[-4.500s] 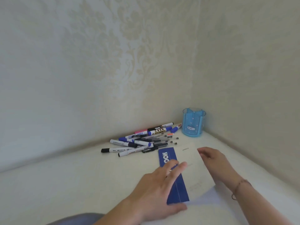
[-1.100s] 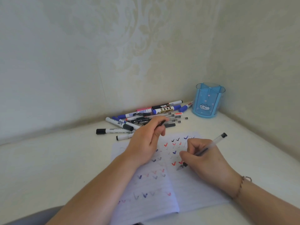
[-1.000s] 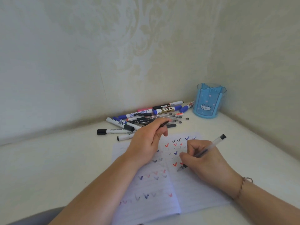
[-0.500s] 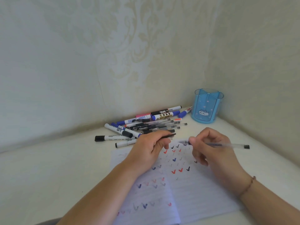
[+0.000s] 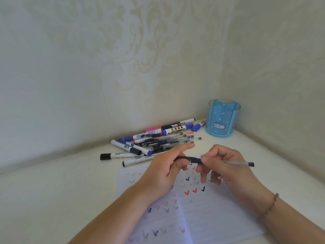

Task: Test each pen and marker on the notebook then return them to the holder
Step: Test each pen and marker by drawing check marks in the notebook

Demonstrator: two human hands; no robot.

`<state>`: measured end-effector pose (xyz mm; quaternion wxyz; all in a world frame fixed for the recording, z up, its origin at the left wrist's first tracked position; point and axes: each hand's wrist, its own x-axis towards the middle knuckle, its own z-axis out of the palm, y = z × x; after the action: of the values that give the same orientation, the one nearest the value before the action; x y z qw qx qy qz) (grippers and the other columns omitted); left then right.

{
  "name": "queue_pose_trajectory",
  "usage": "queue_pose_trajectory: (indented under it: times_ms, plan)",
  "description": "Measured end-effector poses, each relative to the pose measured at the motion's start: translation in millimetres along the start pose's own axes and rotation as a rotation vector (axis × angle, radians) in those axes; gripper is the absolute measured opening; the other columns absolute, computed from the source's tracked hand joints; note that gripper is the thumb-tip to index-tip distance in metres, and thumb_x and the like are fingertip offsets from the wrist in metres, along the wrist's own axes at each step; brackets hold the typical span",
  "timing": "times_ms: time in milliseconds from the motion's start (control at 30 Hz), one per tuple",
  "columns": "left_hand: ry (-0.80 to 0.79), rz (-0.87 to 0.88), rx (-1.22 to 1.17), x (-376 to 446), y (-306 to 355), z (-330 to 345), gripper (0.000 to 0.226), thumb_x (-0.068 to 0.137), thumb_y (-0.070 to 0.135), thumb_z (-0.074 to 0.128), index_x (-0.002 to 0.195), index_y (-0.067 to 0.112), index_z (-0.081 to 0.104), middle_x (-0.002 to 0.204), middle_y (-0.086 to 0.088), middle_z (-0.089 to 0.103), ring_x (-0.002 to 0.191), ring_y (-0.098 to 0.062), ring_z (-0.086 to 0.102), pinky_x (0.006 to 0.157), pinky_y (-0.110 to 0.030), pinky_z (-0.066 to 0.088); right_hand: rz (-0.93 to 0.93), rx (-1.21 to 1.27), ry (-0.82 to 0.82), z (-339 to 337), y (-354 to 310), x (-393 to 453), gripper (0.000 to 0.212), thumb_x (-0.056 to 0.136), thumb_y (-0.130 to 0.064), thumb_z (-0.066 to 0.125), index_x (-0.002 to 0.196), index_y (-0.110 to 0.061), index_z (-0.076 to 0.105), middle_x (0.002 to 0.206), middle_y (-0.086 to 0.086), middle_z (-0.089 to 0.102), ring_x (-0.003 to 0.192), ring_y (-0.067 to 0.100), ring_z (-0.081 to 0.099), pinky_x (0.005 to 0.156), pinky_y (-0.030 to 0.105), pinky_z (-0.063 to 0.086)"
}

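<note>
Pen (image 5: 235,162) in right grip (image 5: 226,166), cap (image 5: 190,158) in left grip (image 5: 167,171)

1 head-worn view looks forward and down, close over the notebook (image 5: 202,217).

- A white tabletop (image 5: 52,196) fills the corner where two pale patterned walls meet.
- An open lined notebook (image 5: 202,219) lies flat on it at the near edge, its pages dotted with small red, blue and black ticks.
- A loose heap of pens and markers (image 5: 158,140) lies beyond the notebook, near the back wall; several overlap one another.
- A black-capped white marker (image 5: 116,155) lies at the left edge of the heap, pointing left.
- A translucent blue pen holder (image 5: 223,120) with inner dividers stands upright in the corner, just right of the heap.
</note>
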<state>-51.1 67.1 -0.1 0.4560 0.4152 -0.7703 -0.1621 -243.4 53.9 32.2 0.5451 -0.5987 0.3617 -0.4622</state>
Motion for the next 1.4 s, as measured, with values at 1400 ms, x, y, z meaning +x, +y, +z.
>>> queue_pose_trajectory:
  times_ms: [1400]
  plan:
    - [0.154, 0.334, 0.629, 10, -17, -8, 0.027, 0.100, 0.033, 0.046, 0.103, 0.014, 0.065, 0.096, 0.004, 0.066, 0.093, -0.019, 0.054, 0.085, -0.033, 0.040, -0.309, -0.736, -0.121, -10, 12, 2, 0.048, 0.073, -0.072, 0.057, 0.118, -0.057, 0.050, 0.091, -0.024, 0.064, 0.084, 0.009, 0.057, 0.066, 0.019, 0.041]
